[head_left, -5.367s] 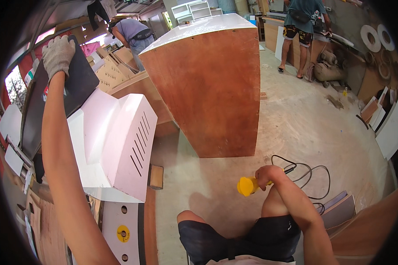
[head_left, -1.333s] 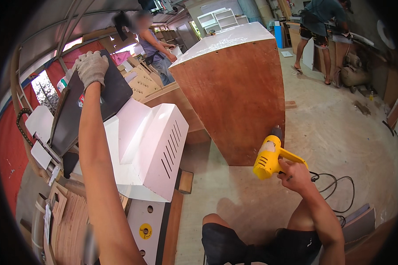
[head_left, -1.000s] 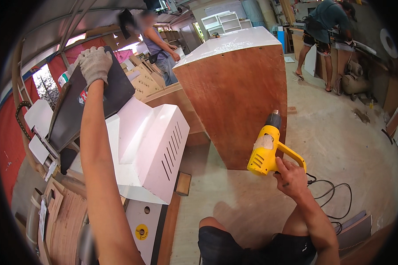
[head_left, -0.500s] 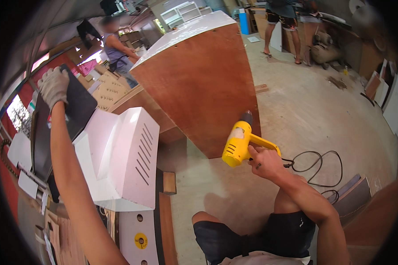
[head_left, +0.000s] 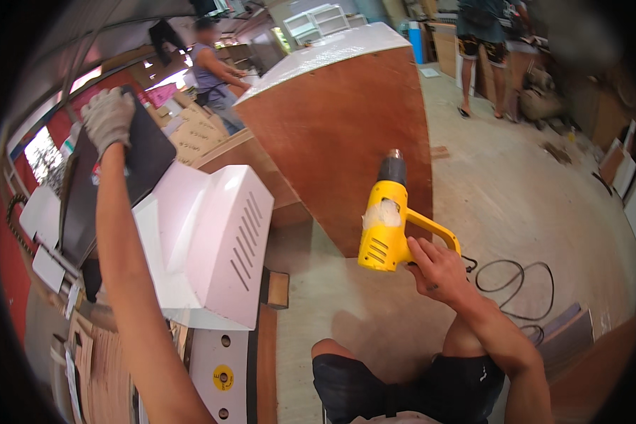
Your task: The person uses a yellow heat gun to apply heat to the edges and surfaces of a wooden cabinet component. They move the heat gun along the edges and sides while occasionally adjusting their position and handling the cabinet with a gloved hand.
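Note:
My right hand (head_left: 439, 272), bare, is wrapped round the handle of a yellow heat gun (head_left: 384, 230). Its black nozzle with a metal tip points away from me, in front of a large brown wooden panel (head_left: 336, 141). Whether the nozzle touches the panel cannot be told. On the far left, my left hand (head_left: 109, 119) wears a pale work glove and is bent over the top edge of a dark flat panel (head_left: 106, 201). The fingertips there are partly hidden. Beside that panel stands a white machine housing (head_left: 219, 240) with slanted vent slots.
The heat gun's black cord (head_left: 516, 283) loops over the concrete floor. Wood pieces (head_left: 102, 364) are stacked at lower left, and boards (head_left: 565, 328) lie at lower right. One person (head_left: 215, 74) works at the back left; another person (head_left: 482, 56) stands at the back right.
My right hand has tilted the heat gun more upright, so its nozzle points further up the picture. The whole view has shifted slightly. My left hand keeps its place on the dark panel.

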`<action>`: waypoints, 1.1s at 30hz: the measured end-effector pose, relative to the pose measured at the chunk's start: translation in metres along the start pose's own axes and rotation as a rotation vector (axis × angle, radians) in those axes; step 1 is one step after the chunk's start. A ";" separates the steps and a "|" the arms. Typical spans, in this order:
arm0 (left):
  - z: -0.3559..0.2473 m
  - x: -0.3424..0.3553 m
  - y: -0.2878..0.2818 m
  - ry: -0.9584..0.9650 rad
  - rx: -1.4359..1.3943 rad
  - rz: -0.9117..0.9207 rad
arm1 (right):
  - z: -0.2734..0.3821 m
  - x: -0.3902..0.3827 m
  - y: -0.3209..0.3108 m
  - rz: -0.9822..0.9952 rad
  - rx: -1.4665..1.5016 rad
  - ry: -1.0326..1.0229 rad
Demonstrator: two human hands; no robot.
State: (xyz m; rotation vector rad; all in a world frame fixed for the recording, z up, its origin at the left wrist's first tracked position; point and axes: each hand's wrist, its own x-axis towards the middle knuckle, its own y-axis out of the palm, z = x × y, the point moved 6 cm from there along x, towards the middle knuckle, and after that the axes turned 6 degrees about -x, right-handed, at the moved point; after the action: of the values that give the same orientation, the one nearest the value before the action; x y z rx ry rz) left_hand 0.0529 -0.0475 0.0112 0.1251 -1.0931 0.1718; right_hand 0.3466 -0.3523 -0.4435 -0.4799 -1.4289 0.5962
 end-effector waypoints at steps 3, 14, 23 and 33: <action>-0.021 0.011 -0.006 -0.024 -0.085 0.070 | 0.001 -0.001 0.003 -0.028 0.039 -0.071; -0.019 0.006 -0.015 -0.108 -0.081 0.118 | 0.021 0.000 0.018 0.038 0.054 -0.143; -0.001 0.002 -0.010 -0.059 -0.004 0.041 | 0.034 0.005 0.023 0.062 0.086 -0.147; -0.006 0.000 0.006 -0.054 -0.028 0.096 | 0.023 -0.007 0.050 0.361 0.154 -0.013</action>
State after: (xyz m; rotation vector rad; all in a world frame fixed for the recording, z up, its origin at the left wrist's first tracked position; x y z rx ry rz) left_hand 0.0565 -0.0402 0.0087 0.0524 -1.1558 0.2398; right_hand 0.3183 -0.3196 -0.4787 -0.6173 -1.3042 0.9928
